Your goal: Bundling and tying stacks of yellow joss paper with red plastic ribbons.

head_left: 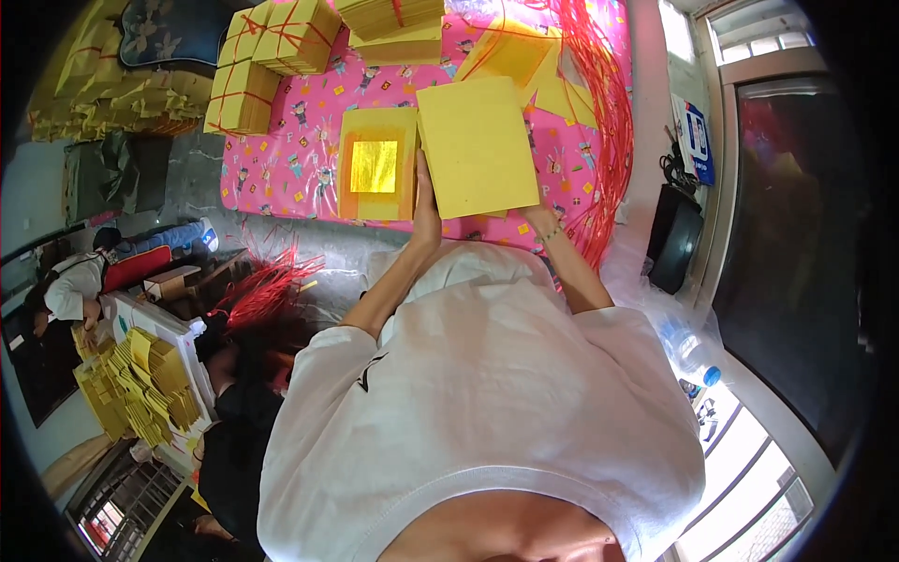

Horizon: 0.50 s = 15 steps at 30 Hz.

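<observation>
A thick stack of plain yellow paper (479,150) is held up over the pink table, tilted slightly. My left hand (427,199) presses along its left edge, fingers stretched upward. At the lower right corner, my right hand (540,219) grips the stack, its fingers mostly hidden beneath. Just left of my left hand lies a yellow sheet with a shiny gold square (375,167), flat on the patterned pink tablecloth (304,192).
Tied yellow paper bundles (295,37) stand at the far left of the table. Red strings (609,112) hang over its right side. Yellow papers (515,56) lie beyond the stack. At left, other people sit near a table piled with yellow bundles (140,384). A plastic bottle (693,356) is at right.
</observation>
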Motion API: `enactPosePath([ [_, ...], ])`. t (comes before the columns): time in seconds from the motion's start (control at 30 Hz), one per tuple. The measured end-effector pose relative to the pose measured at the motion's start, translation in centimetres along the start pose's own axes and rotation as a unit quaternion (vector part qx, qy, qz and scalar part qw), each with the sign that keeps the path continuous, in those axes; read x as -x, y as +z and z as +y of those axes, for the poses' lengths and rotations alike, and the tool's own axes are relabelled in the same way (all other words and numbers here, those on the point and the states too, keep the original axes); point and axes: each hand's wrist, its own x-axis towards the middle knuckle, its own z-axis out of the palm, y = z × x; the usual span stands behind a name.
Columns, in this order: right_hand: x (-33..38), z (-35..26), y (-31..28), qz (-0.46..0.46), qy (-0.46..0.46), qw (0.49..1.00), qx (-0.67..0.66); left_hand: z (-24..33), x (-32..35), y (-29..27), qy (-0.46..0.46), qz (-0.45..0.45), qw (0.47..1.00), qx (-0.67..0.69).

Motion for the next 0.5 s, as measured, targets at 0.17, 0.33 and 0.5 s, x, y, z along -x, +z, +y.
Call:
enactPosePath([
  [0.17,2.8,-6.0,8.9,0.102,0.087,0.99,0.05,-5.6,-0.3,-4.2,-0.057,0.017,0.997,0.04],
  [0.33,2.5,-3.3,3.9,0.028,0.011,0.996,0.079,1.0,0.5,1.4,-0.075,0.028,0.994,0.071],
  [0.5,1.8,-3.0,3.8,-0.002,-0.022,0.991,0.135,1.0,-0.1,0.4,0.0,0.029,0.996,0.09],
])
